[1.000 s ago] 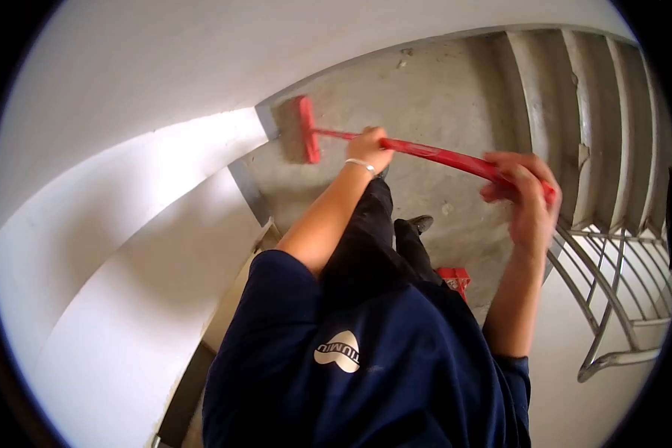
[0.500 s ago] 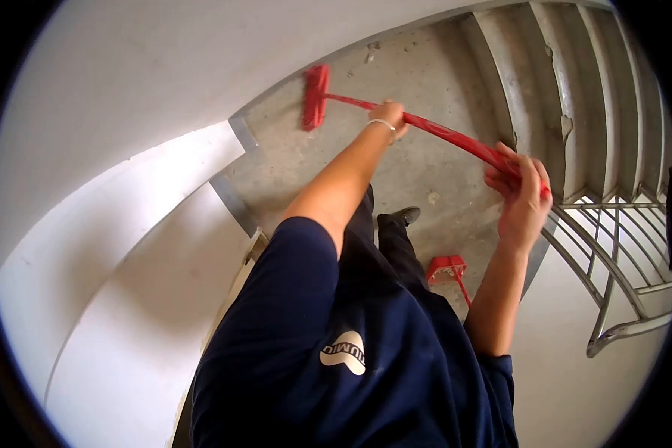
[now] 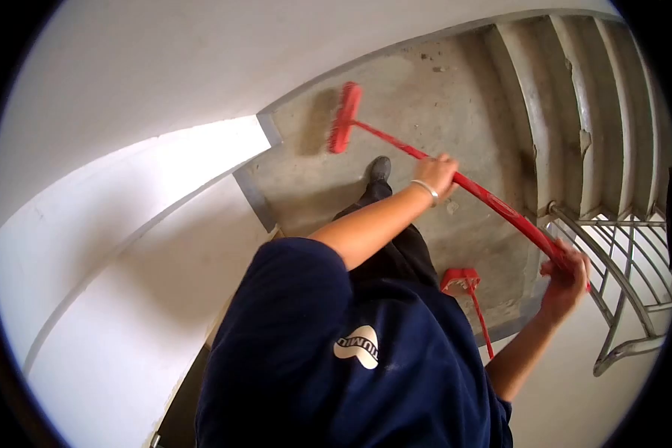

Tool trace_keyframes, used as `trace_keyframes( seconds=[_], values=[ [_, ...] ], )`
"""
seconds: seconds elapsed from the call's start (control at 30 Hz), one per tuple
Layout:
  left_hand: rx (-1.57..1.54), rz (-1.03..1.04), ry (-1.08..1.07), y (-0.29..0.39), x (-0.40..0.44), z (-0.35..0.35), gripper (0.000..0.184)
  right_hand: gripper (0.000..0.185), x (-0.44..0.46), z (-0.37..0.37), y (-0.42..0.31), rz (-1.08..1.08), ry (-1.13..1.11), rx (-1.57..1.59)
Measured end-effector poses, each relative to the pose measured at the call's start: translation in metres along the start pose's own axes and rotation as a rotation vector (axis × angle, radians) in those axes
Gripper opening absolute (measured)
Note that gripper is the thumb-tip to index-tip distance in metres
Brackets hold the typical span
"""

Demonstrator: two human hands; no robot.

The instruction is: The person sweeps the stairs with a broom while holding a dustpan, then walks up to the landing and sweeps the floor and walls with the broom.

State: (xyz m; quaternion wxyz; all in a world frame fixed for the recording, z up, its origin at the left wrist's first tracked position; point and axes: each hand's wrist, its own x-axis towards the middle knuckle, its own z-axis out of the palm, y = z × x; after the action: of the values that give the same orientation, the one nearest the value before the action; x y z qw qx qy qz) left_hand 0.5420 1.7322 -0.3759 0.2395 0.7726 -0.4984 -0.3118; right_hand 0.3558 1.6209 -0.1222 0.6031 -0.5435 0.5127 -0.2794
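Observation:
My left hand (image 3: 437,173), with a pale bracelet at the wrist, is closed round the middle of the red handle of a broom (image 3: 500,207). Higher up, near the handle's end, my right hand (image 3: 567,280) has its fingers wrapped round it. The broom slants across my front. Its red bristled head (image 3: 344,117) is over the landing floor near the wall, with a shadow to its left; whether it touches the floor I cannot tell. A red long-handled dustpan (image 3: 461,279) stands on the floor below my hands, with pale bits in it.
Concrete stairs (image 3: 545,112) begin at the right, beside a metal railing (image 3: 623,291). A curved white wall (image 3: 164,82) with a grey skirting runs along the left and far side. Small debris (image 3: 438,69) lies on the floor. My dark shoe (image 3: 379,169) is below the broom head.
Both hands and the broom have moved right and nearer to me, and the broom head has swung away from the wall. One foot has come forward. The view has shifted slightly.

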Motion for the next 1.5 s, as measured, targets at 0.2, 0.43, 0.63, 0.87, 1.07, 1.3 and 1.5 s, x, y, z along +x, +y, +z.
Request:
trace_keyframes(
  seconds=[0.2, 0.43, 0.63, 0.87, 1.07, 1.3, 1.5],
  values=[
    [0.126, -0.402, 0.328, -0.149, -0.069, 0.002, 0.014, 0.025, 0.023, 0.118, 0.088, 0.297, -0.247, 0.071],
    [-0.045, -0.355, 0.113, -0.117, -0.048, 0.05, 0.023, 0.021, -0.022, 0.104, 0.055, 0.179, -0.176, -0.019],
    [-0.146, -0.058, 0.143, 0.031, 0.01, 0.086, 0.027, 0.022, -0.045, -0.003, 0.014, -0.104, 0.018, -0.082],
    [-0.03, -0.016, 0.192, 0.064, -0.071, 0.063, 0.024, 0.024, -0.078, -0.071, 0.025, -0.1, -0.035, -0.001],
    [0.031, -0.412, 0.058, 0.014, -0.145, 0.121, 0.024, 0.02, -0.111, -0.03, 0.081, 0.218, -0.153, 0.053],
    [-0.223, -0.021, 0.154, 0.079, -0.075, 0.115, 0.015, 0.019, -0.122, -0.056, 0.028, -0.152, -0.153, -0.121],
    [0.016, -0.034, 0.147, 0.081, -0.084, 0.031, 0.019, 0.029, -0.122, -0.054, 0.015, -0.113, -0.144, 0.098]
  ],
)
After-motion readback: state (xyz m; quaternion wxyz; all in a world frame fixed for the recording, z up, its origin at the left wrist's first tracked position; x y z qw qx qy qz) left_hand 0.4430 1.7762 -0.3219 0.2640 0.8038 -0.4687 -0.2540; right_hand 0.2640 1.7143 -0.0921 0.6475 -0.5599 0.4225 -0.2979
